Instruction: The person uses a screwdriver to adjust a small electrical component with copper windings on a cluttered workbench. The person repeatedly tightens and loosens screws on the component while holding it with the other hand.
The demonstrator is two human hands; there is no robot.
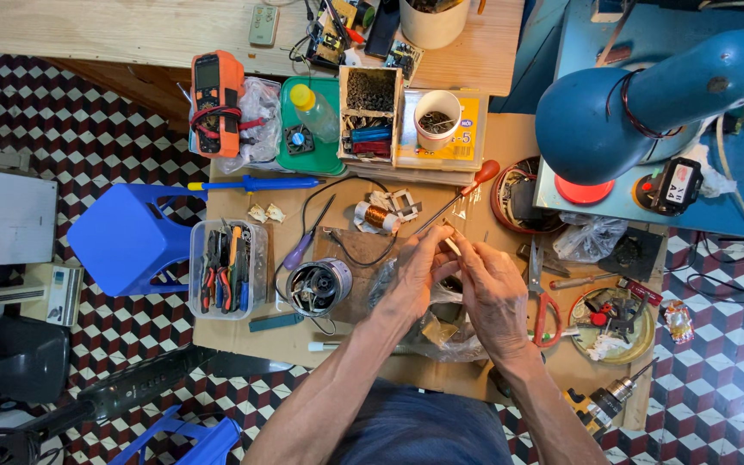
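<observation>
My left hand (421,274) and my right hand (492,293) meet over the middle of a cardboard-covered bench (475,151). Both pinch a small pale piece (451,245) between the fingertips; what it is I cannot tell. A red-handled screwdriver (458,194) lies just beyond the fingers, its tip near them. A copper wire coil on a metal core (379,214) rests to the upper left of my left hand. A round metal motor housing (318,287) sits left of my left wrist. Crumpled clear plastic (441,340) lies under my hands.
A clear box of pliers (227,269) stands at the left, a blue stool (131,237) beside it. An orange multimeter (216,102), green tray (307,155), parts boxes (370,112) line the back. Red-handled scissors (542,301), a tin dish (613,323), a blue lamp (647,103) sit right.
</observation>
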